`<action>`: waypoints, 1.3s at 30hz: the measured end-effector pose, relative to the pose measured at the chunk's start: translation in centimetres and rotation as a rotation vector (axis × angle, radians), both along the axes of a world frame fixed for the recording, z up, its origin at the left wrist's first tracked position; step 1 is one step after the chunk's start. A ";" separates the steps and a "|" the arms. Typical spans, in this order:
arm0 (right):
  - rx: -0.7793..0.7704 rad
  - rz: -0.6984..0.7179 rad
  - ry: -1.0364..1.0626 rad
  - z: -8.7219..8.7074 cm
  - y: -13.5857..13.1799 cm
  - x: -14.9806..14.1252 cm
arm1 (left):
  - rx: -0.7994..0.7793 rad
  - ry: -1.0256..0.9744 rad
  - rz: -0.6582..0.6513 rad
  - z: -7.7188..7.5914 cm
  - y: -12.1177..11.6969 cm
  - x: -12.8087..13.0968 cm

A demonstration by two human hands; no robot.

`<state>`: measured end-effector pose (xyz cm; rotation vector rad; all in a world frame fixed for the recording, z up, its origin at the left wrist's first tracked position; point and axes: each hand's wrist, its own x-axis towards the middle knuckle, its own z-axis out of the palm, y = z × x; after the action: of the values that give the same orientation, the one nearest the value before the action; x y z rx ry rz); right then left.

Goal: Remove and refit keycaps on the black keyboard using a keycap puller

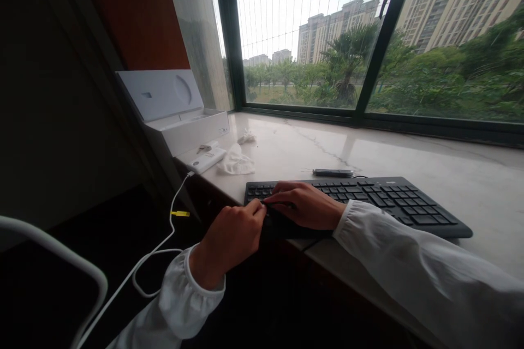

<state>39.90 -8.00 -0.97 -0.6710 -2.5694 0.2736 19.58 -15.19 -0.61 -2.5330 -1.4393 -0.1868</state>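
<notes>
A black keyboard (409,202) lies along the front edge of the marble ledge. At its left end my two hands meet, fingertips almost touching. My left hand (235,234) is closed in a pinch at the keyboard's near left corner; what sits inside the pinch is hidden. Over the left keys, my right hand (307,204) has its fingers bent and drawn together around a thin black thing (282,204). It looks like a piece of cord or a slim tool, too dark to tell. Behind the keyboard rests a dark pen-like tool (332,173).
An open white box (192,133) stands at the ledge's left end. Before it are a white power bank (208,160) and crumpled clear plastic (236,161). A white cable (171,229) with a yellow tag (180,214) hangs off the edge. A window (303,38) rises behind.
</notes>
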 end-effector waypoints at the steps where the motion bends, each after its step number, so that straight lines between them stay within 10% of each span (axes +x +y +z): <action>1: 0.016 0.020 -0.001 -0.1 -0.1 0.0 | 0.002 -0.025 0.005 -0.3 -0.2 0.0; 18: 0.112 0.036 -0.018 -0.3 -0.4 -0.1 | 0.027 -0.478 0.014 -1.8 -0.3 -0.1; 39: 0.271 0.006 -0.089 -0.8 -0.1 -0.2 | 0.047 -0.501 -0.021 -1.7 0.5 -0.4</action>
<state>39.69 -8.15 -1.81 -0.5853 -2.6266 -0.1045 19.20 -14.70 -2.32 -2.5739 -1.5388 -0.9011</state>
